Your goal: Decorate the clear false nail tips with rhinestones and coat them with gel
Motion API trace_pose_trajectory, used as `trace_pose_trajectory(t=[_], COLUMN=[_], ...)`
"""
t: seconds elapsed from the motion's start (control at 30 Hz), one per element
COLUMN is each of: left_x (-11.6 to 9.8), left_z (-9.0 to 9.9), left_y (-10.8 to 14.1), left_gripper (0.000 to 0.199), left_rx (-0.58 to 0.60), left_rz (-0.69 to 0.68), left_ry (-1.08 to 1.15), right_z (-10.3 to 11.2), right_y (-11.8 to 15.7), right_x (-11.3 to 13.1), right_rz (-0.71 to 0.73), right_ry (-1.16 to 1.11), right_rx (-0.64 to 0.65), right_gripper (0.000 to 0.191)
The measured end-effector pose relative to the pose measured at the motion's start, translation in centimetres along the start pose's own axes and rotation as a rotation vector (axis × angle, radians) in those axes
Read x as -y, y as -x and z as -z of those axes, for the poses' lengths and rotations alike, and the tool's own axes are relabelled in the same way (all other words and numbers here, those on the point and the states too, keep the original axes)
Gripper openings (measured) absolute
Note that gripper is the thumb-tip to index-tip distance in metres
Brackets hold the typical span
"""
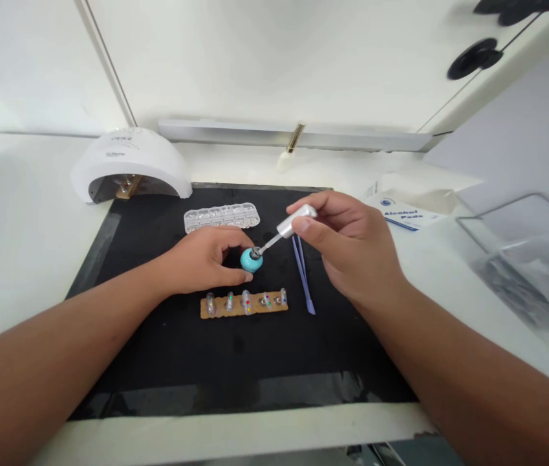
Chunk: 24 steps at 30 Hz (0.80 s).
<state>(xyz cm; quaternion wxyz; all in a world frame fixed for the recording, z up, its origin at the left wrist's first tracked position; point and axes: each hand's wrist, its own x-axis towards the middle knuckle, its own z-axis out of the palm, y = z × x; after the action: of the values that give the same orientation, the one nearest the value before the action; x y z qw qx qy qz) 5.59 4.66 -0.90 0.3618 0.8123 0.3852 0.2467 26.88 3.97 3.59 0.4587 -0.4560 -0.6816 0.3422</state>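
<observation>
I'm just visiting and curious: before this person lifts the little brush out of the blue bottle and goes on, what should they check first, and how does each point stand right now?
1. Blue bottle steadied: the left hand grips it on the black mat. Ok.
2. Brush cap held firmly: the right hand pinches it between thumb and fingers. Ok.
3. Brush stem centred in the bottle's neck: it enters at a slant. Ok.
4. Load of polish on the brush: the tip is hidden inside the bottle. Cannot tell.
5. Strip of nail tips within reach: it lies just in front of the bottle. Ok.
6. Tweezers clear of the brush's path: they lie under the right hand. Not ok.
</observation>
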Motion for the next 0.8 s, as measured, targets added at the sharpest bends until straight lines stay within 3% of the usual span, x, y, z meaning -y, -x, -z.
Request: trace_pose_trajectory(t=[0.27,0.4,0.63,0.8], left_x=[0.2,0.1,0.0,0.2], left_z=[0.0,-0.1,0.0,0.0], left_y=[0.0,0.1,0.2,0.4], left_gripper=[0.021,0.022,0.021,0.022], left_rx=[0.000,0.001,0.010,0.010], left_rz=[0.006,0.029,0.023,0.020], left_ry=[0.014,0.023,0.053,0.051], right_z=[0.1,0.7,1.5,1.4], right_y=[0.1,0.6,0.9,0.9], right_x=[0.3,0.3,-0.4,-0.6], right_rz=[-0.087,-0.121,-0.092,-0.090], right_ry=[-0.227,-0.279,-0.074,-0.092], right_rx=[0.027,0.151,0.461,0.495], right_gripper=[0.011,0.010,0.011,0.009])
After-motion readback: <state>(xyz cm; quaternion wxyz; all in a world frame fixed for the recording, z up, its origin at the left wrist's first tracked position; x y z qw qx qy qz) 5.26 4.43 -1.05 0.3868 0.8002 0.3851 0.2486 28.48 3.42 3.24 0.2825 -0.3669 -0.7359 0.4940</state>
